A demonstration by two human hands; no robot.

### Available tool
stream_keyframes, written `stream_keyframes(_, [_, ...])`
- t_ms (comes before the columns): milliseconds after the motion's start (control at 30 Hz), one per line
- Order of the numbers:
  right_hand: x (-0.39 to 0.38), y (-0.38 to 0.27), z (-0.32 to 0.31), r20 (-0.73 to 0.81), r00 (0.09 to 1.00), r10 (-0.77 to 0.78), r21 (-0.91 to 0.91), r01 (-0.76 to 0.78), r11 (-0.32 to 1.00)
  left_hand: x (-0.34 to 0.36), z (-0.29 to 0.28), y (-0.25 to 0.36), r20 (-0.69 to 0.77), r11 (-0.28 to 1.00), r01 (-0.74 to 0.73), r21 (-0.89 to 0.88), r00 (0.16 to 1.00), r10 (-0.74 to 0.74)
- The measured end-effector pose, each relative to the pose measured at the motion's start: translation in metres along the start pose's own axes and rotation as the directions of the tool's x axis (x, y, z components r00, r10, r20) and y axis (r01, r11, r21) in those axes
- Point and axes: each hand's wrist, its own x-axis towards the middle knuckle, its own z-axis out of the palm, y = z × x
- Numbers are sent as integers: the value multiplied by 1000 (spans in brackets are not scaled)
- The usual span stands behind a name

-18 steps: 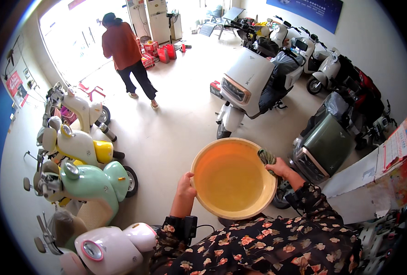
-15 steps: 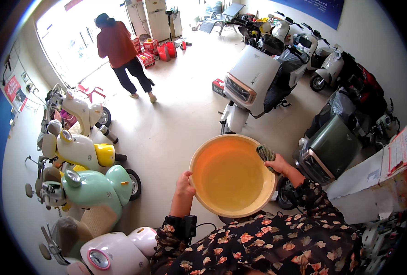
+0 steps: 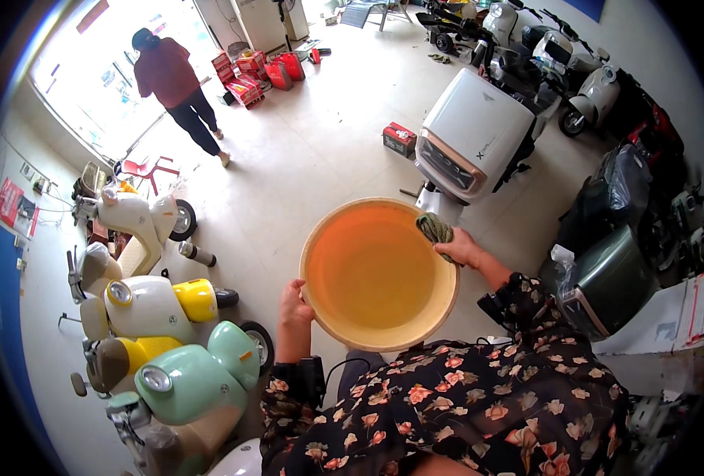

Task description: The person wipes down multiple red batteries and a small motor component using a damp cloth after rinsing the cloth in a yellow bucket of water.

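Observation:
A round yellow-orange plastic basin (image 3: 311, 308) is held out in front of my body, with yellowish-looking water (image 3: 384, 289) in it. My left hand (image 3: 295, 305) grips its left rim, fingers on the outside. At the upper right of the rim, my right hand (image 3: 461, 247) is closed on a crumpled green-grey cloth (image 3: 434, 228), pressed against the basin's edge. The fingertips of that hand are partly hidden by the cloth and rim.
Scooters line the left wall, among them a mint-green scooter (image 3: 189, 385) and a white-yellow scooter (image 3: 150, 305). A large white scooter (image 3: 475, 131) stands ahead right, a red-black box (image 3: 400, 139) beside it. Another person (image 3: 173, 79) walks near the bright doorway. A cardboard carton (image 3: 661, 317) is at right.
My view has shifted forward; the white scooter and left-hand scooters appear nearer or lower. The other person has moved farther left toward the doorway. Both hands keep their holds.

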Motion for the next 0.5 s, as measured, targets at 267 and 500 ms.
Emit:
stream_keyframes(267, [123,-90,32,-119,992,-37,139,54,989,115,85,155,64,996,46,79,997,-51])
stream_keyframes(500, [192,-153,52,-204,967,150,116,-128,985,209,147,255,137,961,63,269,985,-103])
